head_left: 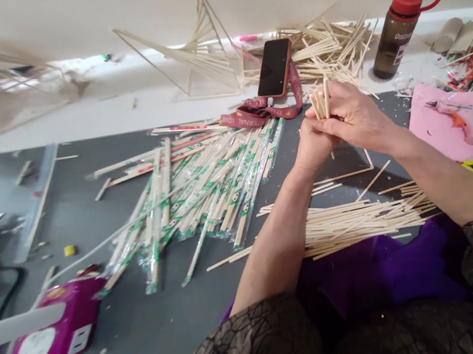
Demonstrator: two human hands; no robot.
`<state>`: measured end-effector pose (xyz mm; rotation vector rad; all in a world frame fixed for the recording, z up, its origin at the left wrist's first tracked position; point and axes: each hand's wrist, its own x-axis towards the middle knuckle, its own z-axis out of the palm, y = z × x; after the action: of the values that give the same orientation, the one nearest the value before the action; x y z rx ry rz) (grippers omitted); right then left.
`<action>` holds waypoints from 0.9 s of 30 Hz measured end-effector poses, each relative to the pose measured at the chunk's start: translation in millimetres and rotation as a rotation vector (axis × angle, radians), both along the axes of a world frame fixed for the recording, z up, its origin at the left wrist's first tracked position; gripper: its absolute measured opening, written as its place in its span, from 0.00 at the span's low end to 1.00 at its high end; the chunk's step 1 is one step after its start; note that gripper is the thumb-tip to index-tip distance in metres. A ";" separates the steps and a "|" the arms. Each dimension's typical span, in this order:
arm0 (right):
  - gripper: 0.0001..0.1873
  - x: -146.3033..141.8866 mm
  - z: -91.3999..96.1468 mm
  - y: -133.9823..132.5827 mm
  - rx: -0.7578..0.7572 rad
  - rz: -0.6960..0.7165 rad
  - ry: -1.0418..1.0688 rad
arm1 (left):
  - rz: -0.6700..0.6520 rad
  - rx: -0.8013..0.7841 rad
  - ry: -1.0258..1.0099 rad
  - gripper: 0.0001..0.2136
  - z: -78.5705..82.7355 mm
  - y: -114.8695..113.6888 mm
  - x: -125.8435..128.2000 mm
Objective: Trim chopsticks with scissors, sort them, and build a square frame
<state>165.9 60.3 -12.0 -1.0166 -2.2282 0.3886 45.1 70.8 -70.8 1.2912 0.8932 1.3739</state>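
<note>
My left hand [316,144] is closed around a small upright bundle of wooden chopsticks [320,105], whose tops stick up out of the grip. Pressed against it, my right hand [360,115] has its fingers and thumb closed on the same bundle. One stick stands higher than the others. Below my hands, many loose bare chopsticks [361,218] lie in a pile across the front of the table. To the left is a heap of chopsticks in clear wrappers with green print [202,189]. My palms and some fingertips are hidden.
Behind stand a phone [275,68] on a red lanyard [248,116], a stick pile [327,44], a stick structure [209,54] and a red-capped bottle [396,35]. Pliers lie near a pink sheet [429,120] at right. A purple box [72,316] sits left.
</note>
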 end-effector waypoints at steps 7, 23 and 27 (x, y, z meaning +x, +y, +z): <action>0.07 2.6 7.0 0.4 -0.168 0.008 0.075 | -0.189 -0.006 0.066 0.02 8.5 -1.2 -7.2; 0.17 8.4 19.7 -8.2 -0.025 0.008 0.116 | -0.219 -0.021 0.039 0.14 9.2 -5.0 -3.6; 0.26 6.8 35.3 -8.5 0.083 0.005 0.097 | -0.219 -0.037 -0.011 0.20 6.3 -5.1 -1.3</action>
<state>172.7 51.8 23.3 -0.9287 -2.1421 0.3375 43.8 65.6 -64.4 1.3110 0.7426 1.1866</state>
